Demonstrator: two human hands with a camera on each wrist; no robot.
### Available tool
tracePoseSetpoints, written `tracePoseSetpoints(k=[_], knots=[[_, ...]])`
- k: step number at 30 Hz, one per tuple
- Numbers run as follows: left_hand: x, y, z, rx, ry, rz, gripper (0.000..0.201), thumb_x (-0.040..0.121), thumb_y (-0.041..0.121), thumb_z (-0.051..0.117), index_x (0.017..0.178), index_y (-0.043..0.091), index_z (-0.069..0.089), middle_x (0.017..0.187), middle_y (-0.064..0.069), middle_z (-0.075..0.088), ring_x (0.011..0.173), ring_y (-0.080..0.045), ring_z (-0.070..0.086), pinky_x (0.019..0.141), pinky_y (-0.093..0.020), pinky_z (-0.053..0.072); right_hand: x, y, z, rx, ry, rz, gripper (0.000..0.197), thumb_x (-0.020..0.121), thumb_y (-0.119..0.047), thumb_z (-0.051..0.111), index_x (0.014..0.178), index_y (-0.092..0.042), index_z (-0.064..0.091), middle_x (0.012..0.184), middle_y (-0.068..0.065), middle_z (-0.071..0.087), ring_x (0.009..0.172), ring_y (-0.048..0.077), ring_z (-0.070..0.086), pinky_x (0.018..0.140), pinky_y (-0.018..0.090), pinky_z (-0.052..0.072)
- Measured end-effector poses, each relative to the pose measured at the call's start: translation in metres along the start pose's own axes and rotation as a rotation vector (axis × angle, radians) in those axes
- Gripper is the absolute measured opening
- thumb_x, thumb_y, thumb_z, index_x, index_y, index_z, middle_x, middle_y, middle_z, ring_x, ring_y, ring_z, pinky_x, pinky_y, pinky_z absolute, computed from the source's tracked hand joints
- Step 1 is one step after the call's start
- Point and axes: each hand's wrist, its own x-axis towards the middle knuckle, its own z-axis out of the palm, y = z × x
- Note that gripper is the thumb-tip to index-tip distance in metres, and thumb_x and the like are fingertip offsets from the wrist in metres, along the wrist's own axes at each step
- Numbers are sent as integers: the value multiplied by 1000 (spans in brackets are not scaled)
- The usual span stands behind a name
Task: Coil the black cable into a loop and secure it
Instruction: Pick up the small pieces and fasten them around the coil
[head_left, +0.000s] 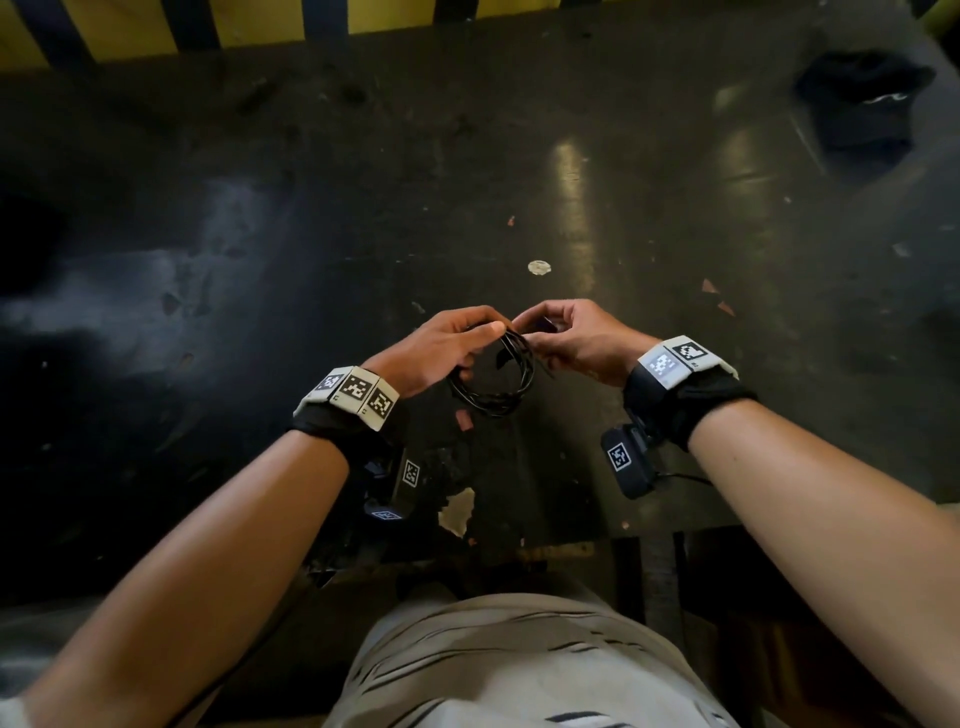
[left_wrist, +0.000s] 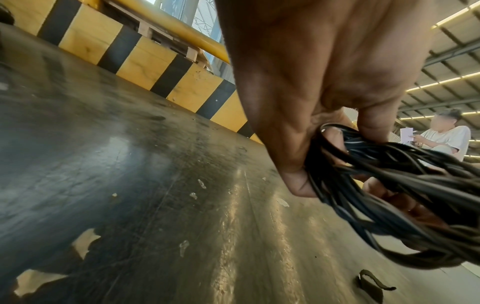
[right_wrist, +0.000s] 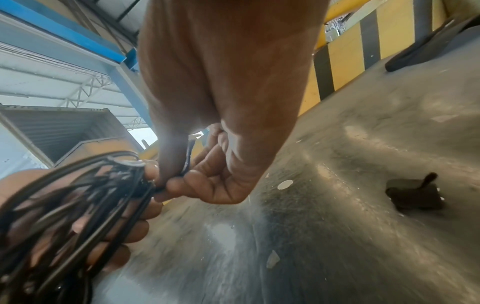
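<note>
The black cable (head_left: 493, 387) is wound into a small loop of several turns and hangs just above the dark table (head_left: 311, 234). My left hand (head_left: 483, 348) grips the top of the loop, thumb over the bunched strands (left_wrist: 389, 174). At the same spot my right hand (head_left: 535, 335) pinches a thin dark flat strap (right_wrist: 188, 156) between thumb and fingers, right beside the coil (right_wrist: 78, 205). The strap's far end is hidden by the fingers. The cable's ends are lost in the bundle.
A yellow-and-black striped barrier (head_left: 156, 26) runs along the far edge. A black bundle (head_left: 862, 104) lies back right, a small black block (right_wrist: 415, 195) right of my hand, a white disc (head_left: 539, 267) ahead. A loose dark strip (left_wrist: 371, 283) lies under the coil. A seated person (left_wrist: 441, 137) is beyond.
</note>
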Motion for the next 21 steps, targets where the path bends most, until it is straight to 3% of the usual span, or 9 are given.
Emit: tracePoseSetpoints(k=[5,8,11,14,17,19,21], knots=[[-4,0,-2,22,57,10,23,104,31,48,111,20,68,98,-14,55,80,-27,47,63,-28,42,0,10,5,148,-12,36,20,97,-16,65,115,-8,66,88,5,67,67,8,58,58,22,42],[-4,-2,-1,31,73,5,23,104,31,49,111,20,68,85,-7,56,72,-21,49,64,-29,42,-5,7,11,220,-8,58,25,101,-29,58,113,-9,67,90,3,68,70,10,56,60,23,39],[-4,-3,0,48,96,7,23,103,34,50,112,23,68,105,-26,64,86,-32,56,71,-38,45,-10,-3,11,292,-8,140,42,102,-46,43,104,-11,66,71,-5,68,64,10,54,62,27,37],[-4,-2,1,66,135,2,23,103,34,50,112,25,69,117,-30,63,88,-32,57,70,-37,46,-15,-4,10,358,-20,161,40,102,-29,32,104,-7,66,56,-9,62,63,12,53,63,29,37],[-4,-2,4,123,171,-2,23,104,35,50,112,27,69,102,-20,67,77,-26,53,68,-37,45,-18,0,8,247,-7,104,25,103,-16,48,109,-9,71,75,-3,68,72,12,58,66,26,43],[-4,-2,7,155,188,0,22,104,36,50,112,28,69,91,-3,67,73,-23,52,69,-38,45,-19,4,5,191,-17,79,17,100,-17,59,111,-11,70,87,0,71,77,11,61,69,25,45],[-4,-1,12,167,198,8,22,104,34,50,112,26,68,89,2,66,73,-23,53,66,-39,44,-20,7,3,160,-15,69,17,98,-19,63,113,-13,69,89,-2,74,77,9,63,68,24,45]])
